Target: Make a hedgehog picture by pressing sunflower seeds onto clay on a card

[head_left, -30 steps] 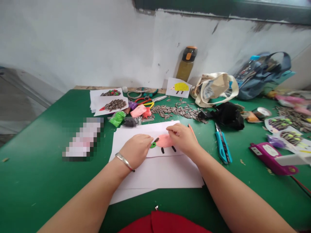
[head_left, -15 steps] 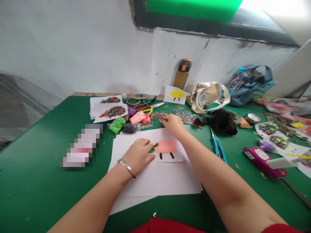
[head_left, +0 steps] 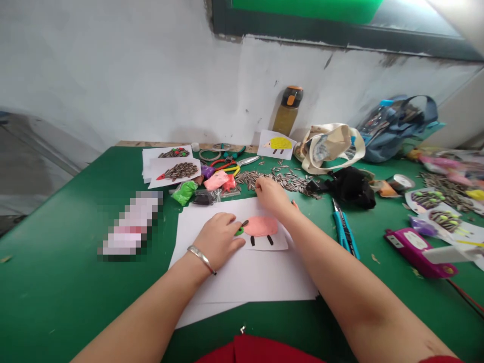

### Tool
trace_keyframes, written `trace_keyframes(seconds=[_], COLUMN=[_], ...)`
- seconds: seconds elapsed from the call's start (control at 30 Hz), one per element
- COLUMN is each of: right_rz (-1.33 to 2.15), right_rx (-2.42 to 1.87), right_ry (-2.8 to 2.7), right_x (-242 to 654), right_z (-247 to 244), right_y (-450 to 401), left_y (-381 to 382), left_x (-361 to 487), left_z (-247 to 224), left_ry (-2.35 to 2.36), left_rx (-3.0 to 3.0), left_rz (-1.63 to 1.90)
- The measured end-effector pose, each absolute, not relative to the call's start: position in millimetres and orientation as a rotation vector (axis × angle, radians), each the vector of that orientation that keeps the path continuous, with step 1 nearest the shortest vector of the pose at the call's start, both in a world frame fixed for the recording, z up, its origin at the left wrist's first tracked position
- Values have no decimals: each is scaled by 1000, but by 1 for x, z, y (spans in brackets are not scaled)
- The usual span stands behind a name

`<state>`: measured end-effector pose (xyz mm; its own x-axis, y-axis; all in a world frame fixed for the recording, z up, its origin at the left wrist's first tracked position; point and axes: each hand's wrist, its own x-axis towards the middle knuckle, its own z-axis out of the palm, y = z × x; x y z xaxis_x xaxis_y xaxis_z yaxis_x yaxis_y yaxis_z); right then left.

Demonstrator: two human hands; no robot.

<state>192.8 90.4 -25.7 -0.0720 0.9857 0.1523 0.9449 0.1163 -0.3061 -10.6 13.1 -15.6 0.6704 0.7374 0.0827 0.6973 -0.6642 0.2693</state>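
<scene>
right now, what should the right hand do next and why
Probably have it pick from the seed pile: the right hand is at its near edge, the left hand is at the card, and the pink shape there shows just one seed, at its left end.

Around the pink shape (head_left: pixel 260 226) on the card (head_left: pixel 262 242), the left hand (head_left: pixel 216 236) lies at nine o'clock, over the card's edge; the right hand (head_left: pixel 270 193) bends its fingers at the seeds (head_left: pixel 293 181), toward twelve; a knife (head_left: pixel 345 233) lies at three.
</scene>
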Motion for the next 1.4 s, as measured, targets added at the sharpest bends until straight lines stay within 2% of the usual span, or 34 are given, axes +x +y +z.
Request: trace_keyframes(seconds=[0.1, 0.3, 0.4, 0.73, 0.87, 1.4], right_rz=[259, 749, 844, 635, 521, 418], right_rx=[-1813, -1593, -1567, -1420, -1413, -1431], right_ry=[-1956, -1638, -1629, -2110, -2156, -2230], right_x=[198, 198, 189, 176, 178, 178], right_z=[-16, -3, -4, -24, -27, -35], right_y=[71, 8, -9, -7, -4, -1], left_y=[13, 11, 10, 10, 10, 10], left_x=[-9, -5, -5, -7, -8, -5], left_z=[-14, -15, -19, -18, -16, -10], left_ry=[1163, 1207, 1226, 1195, 1184, 1190], left_rx=[2678, 2671, 2661, 2667, 2654, 2664], left_rz=[263, 229, 245, 273, 284, 236])
